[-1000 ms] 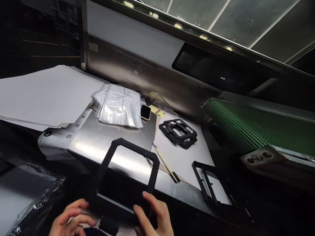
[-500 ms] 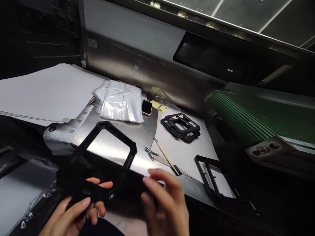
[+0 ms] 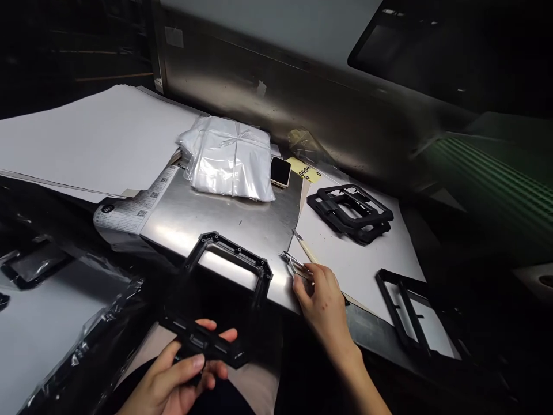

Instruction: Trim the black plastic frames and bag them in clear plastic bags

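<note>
My left hand grips a black plastic frame by its lower bar, thumb on the near side and fingers through the opening. The frame is tilted up over the bench's front edge. My right hand is at the bench with its fingers closed round the handles of small metal nippers, whose jaws point left. Beside them lies a slim cream-handled knife, partly hidden behind the hand.
Stacked black frames rest on white card, with another frame at the right edge. Further back are a plastic-wrapped bundle, a phone and a yellow label sheet. Large white sheets lie left.
My right hand has moved from beside the held frame to the nippers and closed on them. The held frame has tilted, showing its lower bar. The view has shifted.
</note>
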Available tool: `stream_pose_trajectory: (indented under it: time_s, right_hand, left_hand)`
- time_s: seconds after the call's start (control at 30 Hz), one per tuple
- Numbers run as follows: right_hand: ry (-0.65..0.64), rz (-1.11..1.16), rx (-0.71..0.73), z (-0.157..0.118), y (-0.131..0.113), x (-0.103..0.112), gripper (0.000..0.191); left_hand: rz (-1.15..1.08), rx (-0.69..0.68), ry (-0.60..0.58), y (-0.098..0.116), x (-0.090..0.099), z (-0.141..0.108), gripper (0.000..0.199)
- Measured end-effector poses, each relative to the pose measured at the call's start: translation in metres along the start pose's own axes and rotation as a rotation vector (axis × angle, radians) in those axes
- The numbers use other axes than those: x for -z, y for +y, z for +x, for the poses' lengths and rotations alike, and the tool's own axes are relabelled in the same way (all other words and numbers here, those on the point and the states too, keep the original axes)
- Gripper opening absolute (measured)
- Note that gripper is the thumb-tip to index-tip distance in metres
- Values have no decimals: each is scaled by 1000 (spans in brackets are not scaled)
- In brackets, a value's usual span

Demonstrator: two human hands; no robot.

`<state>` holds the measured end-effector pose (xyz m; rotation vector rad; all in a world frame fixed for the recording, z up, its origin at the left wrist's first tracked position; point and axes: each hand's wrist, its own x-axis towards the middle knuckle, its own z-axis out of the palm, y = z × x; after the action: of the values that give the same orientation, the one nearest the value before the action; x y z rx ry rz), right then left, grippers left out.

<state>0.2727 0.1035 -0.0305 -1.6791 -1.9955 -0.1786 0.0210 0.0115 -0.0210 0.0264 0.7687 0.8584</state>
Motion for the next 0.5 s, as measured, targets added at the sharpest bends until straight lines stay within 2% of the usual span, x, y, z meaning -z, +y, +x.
stream_pose_trajectory:
  time_s: [0.07,0.17,0.23,0.3,0.43,0.5]
  right_hand:
    - [2,-6,-11,-1,1,2,22]
    - [-28,-22,-10,-3,3,2,24]
    - [-60,-13,-10,-2,3,4,25]
    - [-88,23,-15,0,1,11,23]
    - [-108,147,-35,-2,-17,44,17]
    - [-165,265,58,-11,-31,67,20]
  left_hand:
    - [-6,20,-11,1,-2,4,28]
    - [16,84,-137,6,-1,8,35]
    - [124,146,-209,9,0,8,42]
    - [264,173,-216,12,-1,7,43]
    - [415,99,-237,11,-6,0,41]
    - [485,77,-275,9,-9,-7,42]
